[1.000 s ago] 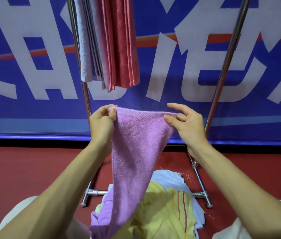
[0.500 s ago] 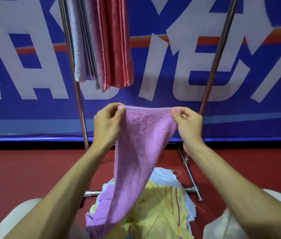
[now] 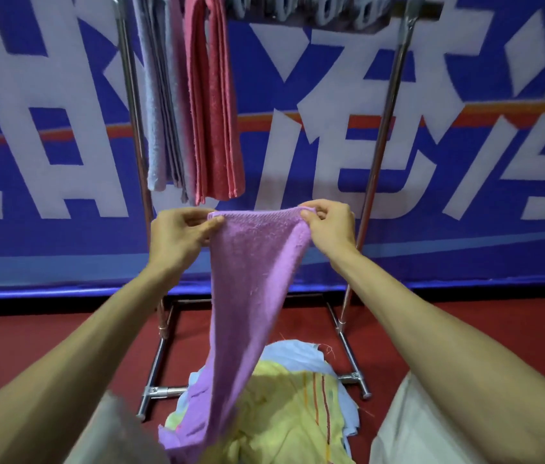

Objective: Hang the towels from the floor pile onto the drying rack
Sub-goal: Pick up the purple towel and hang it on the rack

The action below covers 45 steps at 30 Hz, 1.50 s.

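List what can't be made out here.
Head view only.
Lower end of the purple towel: blurred, bottom edge.
Tops of the red towel and grey towels: cut by top edge.
Count in the floor pile: covered by the purple towel.
Items on the drying rack bar: blurred.

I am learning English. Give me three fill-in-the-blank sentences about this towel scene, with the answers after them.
1. The left hand and right hand pinch a towel coloured ____.
2. The pile's top towel is ____ with orange stripes.
3. On the drying rack, the red towel hangs near the ____ post.

Answers: purple; yellow; left.
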Tool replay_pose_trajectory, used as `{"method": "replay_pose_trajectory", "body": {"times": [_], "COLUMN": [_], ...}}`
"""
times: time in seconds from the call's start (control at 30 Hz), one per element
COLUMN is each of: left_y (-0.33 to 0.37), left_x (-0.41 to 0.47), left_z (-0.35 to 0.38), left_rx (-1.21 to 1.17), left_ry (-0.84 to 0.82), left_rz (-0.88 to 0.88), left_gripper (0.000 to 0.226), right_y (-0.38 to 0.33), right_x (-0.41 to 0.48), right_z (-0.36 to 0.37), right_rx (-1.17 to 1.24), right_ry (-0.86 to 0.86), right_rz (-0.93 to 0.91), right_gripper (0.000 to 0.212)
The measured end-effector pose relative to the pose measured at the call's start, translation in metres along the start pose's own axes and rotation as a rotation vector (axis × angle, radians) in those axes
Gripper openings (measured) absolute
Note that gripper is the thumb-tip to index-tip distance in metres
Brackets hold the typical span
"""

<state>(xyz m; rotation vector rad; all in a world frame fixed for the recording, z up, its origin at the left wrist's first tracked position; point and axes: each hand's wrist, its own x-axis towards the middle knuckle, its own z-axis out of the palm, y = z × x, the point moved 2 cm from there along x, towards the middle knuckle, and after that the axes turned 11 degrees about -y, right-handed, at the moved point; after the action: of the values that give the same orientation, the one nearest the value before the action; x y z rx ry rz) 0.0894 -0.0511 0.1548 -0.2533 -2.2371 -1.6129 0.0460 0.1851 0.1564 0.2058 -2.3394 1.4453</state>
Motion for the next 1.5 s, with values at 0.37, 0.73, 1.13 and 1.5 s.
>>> {"method": "replay_pose_trajectory", "body": {"times": [0.37,0.73,1.13,1.5], "left_y": [0.179,0.255,0.289,0.278], "left_x": [0.053,0.059,0.056,0.057], "left_z": [-0.061,-0.069,-0.048,-0.036], "left_rx": [0.286,0.192,0.3,0.147], "left_ry": [0.111,0.196,0.2,0.125], "left_rz": [0.351,0.44,0.468,0.377], "left_gripper": [0.016,0.009,0.006,0.009], "right_y": [-0.162,-0.24,-0.25,-0.232], "right_x": [0.032,0.047,0.046,0.044], "right_z": [-0.075,-0.126,-0.163,-0.154], "right_rx": [-0.13,-0.028,-0.217,0.153], "right_ry": [0.191,0.173,0.274,0.344], "right_rz": [-0.339,-0.396,-0.442,-0.435], "right_gripper": [0.015,0.021,0.017,0.016]}}
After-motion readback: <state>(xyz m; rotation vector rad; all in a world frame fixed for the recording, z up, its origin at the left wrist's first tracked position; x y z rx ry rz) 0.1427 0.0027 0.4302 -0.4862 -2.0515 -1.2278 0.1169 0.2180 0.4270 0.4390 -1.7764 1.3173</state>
